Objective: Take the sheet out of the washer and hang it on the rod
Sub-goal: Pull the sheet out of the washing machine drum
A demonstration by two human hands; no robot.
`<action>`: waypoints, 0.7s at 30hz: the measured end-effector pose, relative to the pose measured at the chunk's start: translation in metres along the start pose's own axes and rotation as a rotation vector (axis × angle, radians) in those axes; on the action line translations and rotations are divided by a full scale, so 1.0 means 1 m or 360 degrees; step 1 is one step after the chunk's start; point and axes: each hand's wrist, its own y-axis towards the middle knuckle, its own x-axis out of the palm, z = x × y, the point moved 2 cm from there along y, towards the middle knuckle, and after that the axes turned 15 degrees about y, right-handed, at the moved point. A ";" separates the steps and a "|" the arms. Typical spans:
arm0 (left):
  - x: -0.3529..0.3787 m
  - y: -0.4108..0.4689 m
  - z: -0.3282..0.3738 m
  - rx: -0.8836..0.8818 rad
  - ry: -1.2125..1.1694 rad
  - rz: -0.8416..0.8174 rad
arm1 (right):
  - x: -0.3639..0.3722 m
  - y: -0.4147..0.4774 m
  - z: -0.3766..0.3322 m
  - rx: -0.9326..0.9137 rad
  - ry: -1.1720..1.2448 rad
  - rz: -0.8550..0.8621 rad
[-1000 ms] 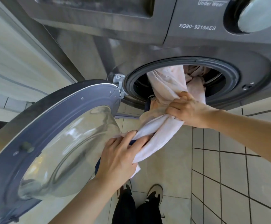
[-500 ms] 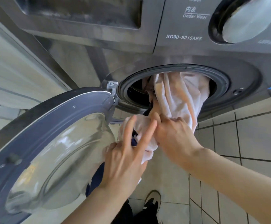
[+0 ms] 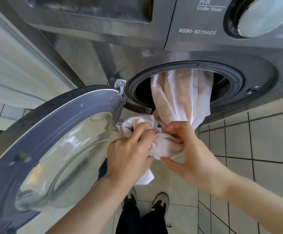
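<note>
Two shoes (image 3: 160, 200) stand on the tiled floor (image 3: 272, 141) at the bottom edge. Above them, the left hand (image 3: 130, 156) and right hand (image 3: 193, 154) meet, fingers closed around a bunched fold of the pale sheet (image 3: 179, 97). Beside the left hand, the washer door (image 3: 41, 149) hangs open. Farther back, the sheet trails from the washer (image 3: 196, 53) drum opening — apparently part remains inside.
</note>
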 end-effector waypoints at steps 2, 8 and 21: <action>-0.002 -0.003 -0.001 0.0021 -0.0040 0.0016 | -0.010 0.010 0.008 -0.0147 -0.0417 -0.0163; -0.010 -0.013 -0.008 0.0175 -0.0143 0.0063 | -0.033 0.075 0.047 -0.0242 -0.1516 -0.0698; -0.030 -0.040 -0.033 0.0025 -0.0224 0.0084 | -0.011 0.097 0.098 -0.0143 -0.1762 -0.1488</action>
